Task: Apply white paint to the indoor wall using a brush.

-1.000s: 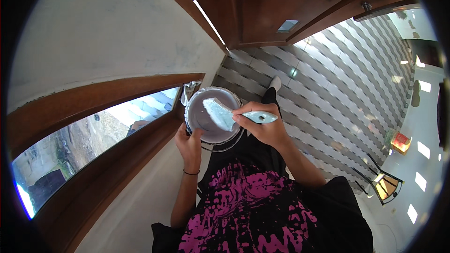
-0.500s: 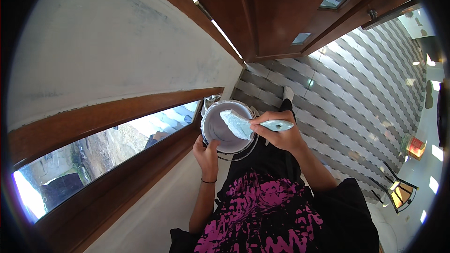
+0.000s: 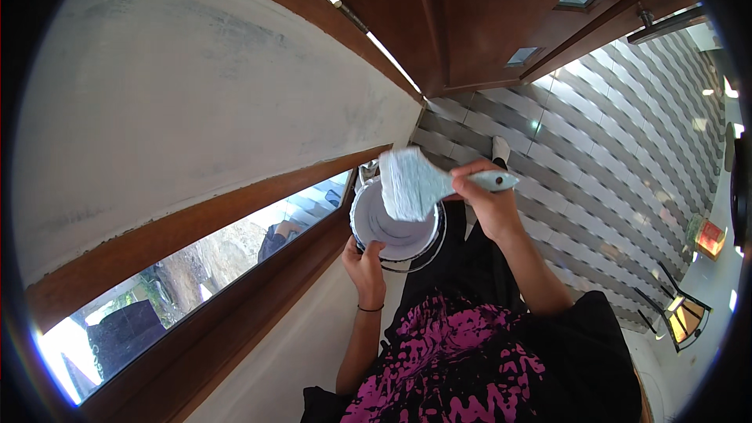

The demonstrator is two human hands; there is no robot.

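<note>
My left hand (image 3: 366, 270) grips the near-left rim of a round paint bucket (image 3: 368, 233), its thumb over the inner edge. Whitish paint coats the bucket's inside, and a thin wire handle (image 3: 439, 243) hangs along its right side. In my right hand (image 3: 487, 197) is a wide paintbrush (image 3: 411, 186), pinched near the base of its pale blue handle. White paint covers the bristles, which point left. The brush hovers over the far part of the bucket and hides some of its opening.
To the left stands a whitish, patchily painted wall panel (image 3: 172, 110) in brown wood framing, above a narrow glass pane (image 3: 235, 258). A brown wooden door (image 3: 486, 16) rises ahead. Striped floor tiles (image 3: 595, 141) spread to the right, where a lantern-like fixture (image 3: 685, 319) and a jar with a red label (image 3: 707, 238) appear.
The paintbrush has risen from inside the bucket and turned its broad face into view, its bristles nearer the wall. My left hand keeps its hold on the bucket. The whole view has shifted slightly.
</note>
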